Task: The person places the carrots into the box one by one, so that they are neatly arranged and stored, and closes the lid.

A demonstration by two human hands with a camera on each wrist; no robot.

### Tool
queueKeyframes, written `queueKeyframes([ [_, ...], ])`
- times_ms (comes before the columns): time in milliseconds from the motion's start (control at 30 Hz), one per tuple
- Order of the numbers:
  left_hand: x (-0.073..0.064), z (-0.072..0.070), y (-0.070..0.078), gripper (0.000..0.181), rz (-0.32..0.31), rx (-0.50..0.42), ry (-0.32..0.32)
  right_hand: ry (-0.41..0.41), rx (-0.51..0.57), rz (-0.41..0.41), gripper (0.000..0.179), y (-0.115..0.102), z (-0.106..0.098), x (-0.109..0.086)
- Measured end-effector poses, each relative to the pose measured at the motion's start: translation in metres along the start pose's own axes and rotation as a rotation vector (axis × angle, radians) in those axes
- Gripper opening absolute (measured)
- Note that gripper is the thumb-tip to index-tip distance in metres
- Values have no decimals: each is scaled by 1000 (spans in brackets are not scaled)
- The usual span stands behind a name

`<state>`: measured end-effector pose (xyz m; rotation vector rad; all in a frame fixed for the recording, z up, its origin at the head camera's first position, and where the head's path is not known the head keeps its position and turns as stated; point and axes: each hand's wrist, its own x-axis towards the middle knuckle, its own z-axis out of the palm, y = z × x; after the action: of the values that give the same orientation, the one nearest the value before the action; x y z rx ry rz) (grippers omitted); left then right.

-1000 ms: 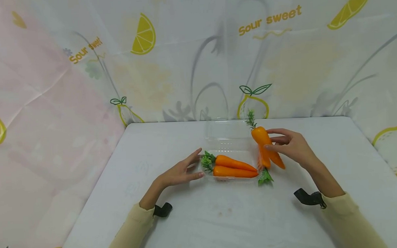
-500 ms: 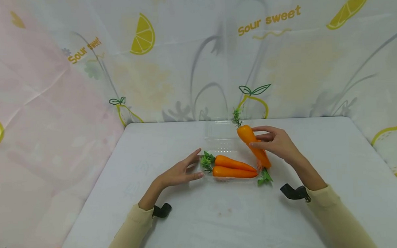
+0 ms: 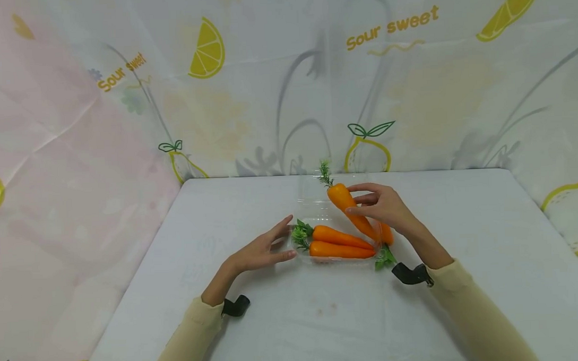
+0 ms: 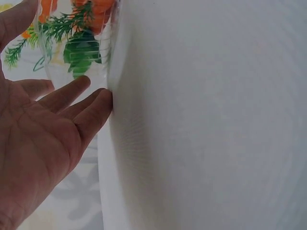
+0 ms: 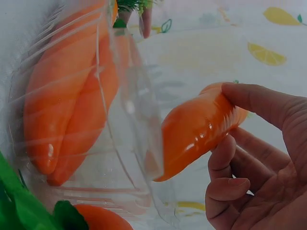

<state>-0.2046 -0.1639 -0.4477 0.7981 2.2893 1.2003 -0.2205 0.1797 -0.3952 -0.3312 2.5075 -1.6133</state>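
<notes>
My right hand (image 3: pixel 385 206) pinches an orange carrot (image 3: pixel 341 197) with a feathery green top between thumb and fingers. The carrot hangs slanted over the clear plastic box (image 3: pixel 325 217), its tip toward the box's right end. In the right wrist view, the held carrot (image 5: pixel 192 134) is partly behind the box wall (image 5: pixel 139 96). Inside the box two carrots (image 3: pixel 339 250) lie side by side, leaves to the left. My left hand (image 3: pixel 263 250) has its fingers extended at the box's left end; in the left wrist view the fingertips (image 4: pixel 84 81) are close to the wall, contact unclear.
Another carrot (image 3: pixel 387 234) lies by the box's right end, its leaves (image 3: pixel 384 257) toward me, partly hidden by the right hand. The box's clear lid (image 3: pixel 310 188) is folded back behind it. A lemon-print cloth (image 3: pixel 248 107) hangs behind the white table (image 3: pixel 294 318).
My right hand has moved left with the carrot, from beyond the box's right end to over the box. The left hand and the other carrots have stayed put.
</notes>
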Motion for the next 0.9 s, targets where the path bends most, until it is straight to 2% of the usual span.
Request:
queueKeyframes([
  [300, 0, -1, 0, 91, 2, 16, 2, -33, 9, -27, 55, 5, 11, 6],
  [500, -1, -1, 1, 93, -10, 17, 3, -37, -84, 7, 53, 11, 20, 10],
  [633, -1, -1, 1, 92, 9, 9, -2, -64, -135, 30, 51, 11, 26, 10],
  [767, -1, -1, 2, 91, 16, 3, -7, -82, -165, 12, 49, 11, 29, 9],
  [900, -2, -1, 3, 90, 5, -1, -8, -83, -207, -52, 48, 14, 32, 9],
])
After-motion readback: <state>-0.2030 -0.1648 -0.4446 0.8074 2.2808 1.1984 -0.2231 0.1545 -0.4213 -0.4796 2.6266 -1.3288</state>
